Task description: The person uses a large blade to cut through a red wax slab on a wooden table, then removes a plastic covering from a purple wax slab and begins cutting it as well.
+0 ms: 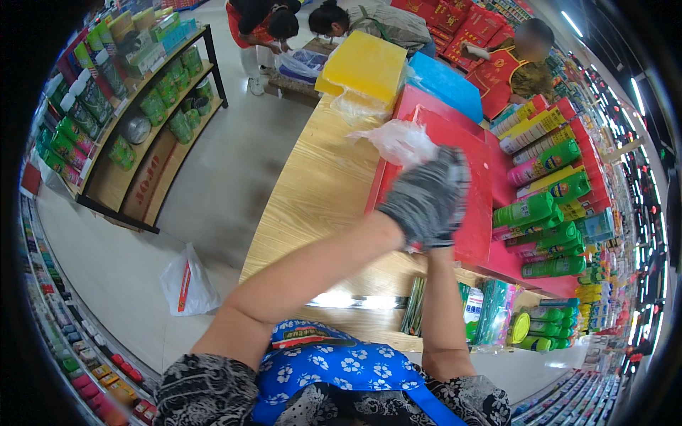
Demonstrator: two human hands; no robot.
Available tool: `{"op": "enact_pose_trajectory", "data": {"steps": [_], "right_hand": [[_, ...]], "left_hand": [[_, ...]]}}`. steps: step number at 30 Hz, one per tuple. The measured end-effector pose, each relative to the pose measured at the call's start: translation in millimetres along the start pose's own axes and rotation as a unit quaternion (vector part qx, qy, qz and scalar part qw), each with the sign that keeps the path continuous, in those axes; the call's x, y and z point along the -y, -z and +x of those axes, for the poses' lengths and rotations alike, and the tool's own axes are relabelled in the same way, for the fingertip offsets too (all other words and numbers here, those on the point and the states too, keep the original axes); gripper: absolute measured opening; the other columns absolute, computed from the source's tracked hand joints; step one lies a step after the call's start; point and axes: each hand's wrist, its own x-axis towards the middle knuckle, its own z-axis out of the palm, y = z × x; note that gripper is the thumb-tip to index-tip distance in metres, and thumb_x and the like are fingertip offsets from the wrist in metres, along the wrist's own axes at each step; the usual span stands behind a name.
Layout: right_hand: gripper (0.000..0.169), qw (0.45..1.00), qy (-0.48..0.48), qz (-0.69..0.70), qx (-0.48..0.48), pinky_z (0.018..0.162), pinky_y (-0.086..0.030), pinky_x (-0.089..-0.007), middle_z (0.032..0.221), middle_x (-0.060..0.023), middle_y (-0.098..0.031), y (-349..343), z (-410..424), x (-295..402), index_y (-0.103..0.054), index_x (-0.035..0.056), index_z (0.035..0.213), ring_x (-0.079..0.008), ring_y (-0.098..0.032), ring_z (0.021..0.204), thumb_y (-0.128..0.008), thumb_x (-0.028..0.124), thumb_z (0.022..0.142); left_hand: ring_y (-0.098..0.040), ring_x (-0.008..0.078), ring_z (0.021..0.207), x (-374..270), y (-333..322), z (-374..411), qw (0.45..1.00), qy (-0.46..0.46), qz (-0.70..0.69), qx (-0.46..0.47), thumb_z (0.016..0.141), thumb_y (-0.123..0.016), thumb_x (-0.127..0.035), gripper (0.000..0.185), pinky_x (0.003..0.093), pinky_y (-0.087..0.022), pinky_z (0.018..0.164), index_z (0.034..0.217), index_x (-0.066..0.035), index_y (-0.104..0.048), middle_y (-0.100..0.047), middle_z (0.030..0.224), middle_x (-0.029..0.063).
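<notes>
Both my hands wear grey knit gloves and come together over a red board (477, 213) on a wooden display table (303, 181). My left hand (418, 205) lies across the front, its fingers blurred. Partly behind it is my right hand (453, 175), with its fingers mostly hidden. A crumpled clear plastic bag (405, 141) touches or lies just beyond the fingertips; whether either hand grips it cannot be told. Past the bag stand a yellow block (365, 64) with plastic film at its base and a blue block (447, 88).
Spray cans (543, 160) stand in rows along the right. A curved shelf (144, 144) with green packs is at the left, and a white plastic bag (189, 282) sits on the floor. Two people bend over a low platform at the top; another person in a red apron (490, 80) stands at the upper right.
</notes>
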Motion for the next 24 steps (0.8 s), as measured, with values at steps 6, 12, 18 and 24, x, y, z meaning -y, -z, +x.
{"op": "enact_pose_trajectory", "data": {"steps": [6,12,18,24], "right_hand": [[0.061,0.963,-0.240,-0.018,-0.125,0.072,-0.039,-0.0324,0.108,-0.0101,-0.048,111.8,-11.3,-56.4,-0.041,0.0033,0.125,-0.0206,-0.047,0.089,-0.071,0.015,0.074],[0.038,0.924,-0.350,0.018,-0.153,0.040,-0.042,-0.0278,0.081,-0.0037,-0.061,116.9,-14.4,-78.4,-0.054,0.0063,0.114,-0.0141,-0.054,0.053,-0.067,0.010,0.078],[0.052,0.919,-0.246,0.174,-0.254,0.077,-0.050,-0.0327,0.115,-0.0084,-0.058,174.0,-37.3,-131.2,-0.049,0.0063,0.124,-0.0199,-0.059,0.093,-0.062,-0.008,0.076],[0.069,0.933,-0.030,-0.027,-0.357,0.102,-0.038,-0.0332,0.134,-0.0112,-0.048,158.8,-40.1,-38.0,-0.040,0.0055,0.136,-0.0233,-0.047,0.120,-0.062,-0.013,0.073]], "left_hand": [[-0.046,0.0364,0.121,-98.6,-5.7,-33.7,0.960,-0.008,-0.259,0.106,0.076,-0.064,-0.028,0.059,0.0461,-0.034,0.104,0.128,-0.007,-0.048,-0.051,0.126,0.0208],[-0.042,0.0366,0.126,10.8,-35.4,-53.2,0.985,0.165,-0.031,-0.025,0.073,-0.071,-0.033,0.078,0.0429,-0.031,0.107,0.137,-0.005,-0.036,-0.043,0.136,0.0194],[-0.031,0.0376,0.134,40.8,-53.8,-28.4,0.937,0.332,-0.052,0.098,0.077,-0.063,-0.049,0.086,0.0517,-0.025,0.108,0.143,-0.005,-0.028,-0.032,0.144,0.0211],[-0.021,0.0386,0.139,-48.7,-104.4,-27.9,0.936,0.152,0.088,0.306,0.089,-0.041,-0.042,0.063,0.0617,-0.007,0.109,0.141,-0.007,-0.035,-0.027,0.149,0.0192]]}}
